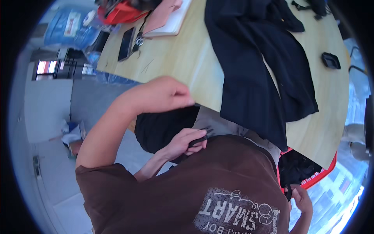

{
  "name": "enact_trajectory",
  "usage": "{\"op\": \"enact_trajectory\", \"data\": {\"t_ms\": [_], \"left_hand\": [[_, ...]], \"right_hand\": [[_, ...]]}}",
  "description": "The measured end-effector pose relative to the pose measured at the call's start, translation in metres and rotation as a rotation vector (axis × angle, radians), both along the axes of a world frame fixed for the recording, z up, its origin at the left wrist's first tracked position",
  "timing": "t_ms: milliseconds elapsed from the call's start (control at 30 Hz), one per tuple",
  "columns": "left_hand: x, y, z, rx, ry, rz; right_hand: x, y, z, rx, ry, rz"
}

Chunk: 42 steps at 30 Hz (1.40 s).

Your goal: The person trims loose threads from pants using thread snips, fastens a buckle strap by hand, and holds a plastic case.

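Note:
My left arm comes out of a brown sleeve, and my left hand (167, 93) hovers by the table's front edge, fingertips pinched. Whatever lies in that pinch is too small to make out. Below it, another hand (191, 142) holds small black snips (199, 139) close to my shirt; its forearm disappears beneath my sleeve and seems to be someone else's. At the lower right, my right hand (302, 199) is closed on a curved black object (288, 192), mostly hidden beside my shirt. Black trousers (249, 58) lie across the table, their legs hanging over the front edge.
The pale wooden table (183, 58) bears a phone (126, 43), keys (139, 39), a pink-covered notebook (165, 19) and a small black tray (330, 61). A red basket (331, 167) with dark cloth stands below its right side. Blue water jugs (66, 29) stand far left.

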State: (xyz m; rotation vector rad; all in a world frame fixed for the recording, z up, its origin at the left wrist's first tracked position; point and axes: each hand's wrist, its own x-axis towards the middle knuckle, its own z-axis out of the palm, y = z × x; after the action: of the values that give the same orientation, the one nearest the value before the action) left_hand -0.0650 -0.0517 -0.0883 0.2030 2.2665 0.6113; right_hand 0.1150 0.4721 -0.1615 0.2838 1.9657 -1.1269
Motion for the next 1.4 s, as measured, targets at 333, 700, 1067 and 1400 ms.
{"op": "enact_trajectory", "data": {"t_ms": [333,700,1067,1400], "left_hand": [[0.078,0.022,-0.066,0.139,-0.18,-0.098],[0.09,0.018,-0.089,0.26,-0.248,-0.03],[0.142,0.023,-0.099,0.883,-0.233,1.066],[0.148,-0.019,-0.045,1.613,-0.054,0.707]], "right_hand": [[-0.034,-0.094,0.003,-0.231,-0.192,-0.363],[-0.035,-0.11,-0.009,-0.602,-0.174,-0.658],[-0.055,-0.132,-0.005,-0.756,-0.224,-0.691],[-0.054,-0.1,0.004,-0.973,-0.084,-0.593]]}}
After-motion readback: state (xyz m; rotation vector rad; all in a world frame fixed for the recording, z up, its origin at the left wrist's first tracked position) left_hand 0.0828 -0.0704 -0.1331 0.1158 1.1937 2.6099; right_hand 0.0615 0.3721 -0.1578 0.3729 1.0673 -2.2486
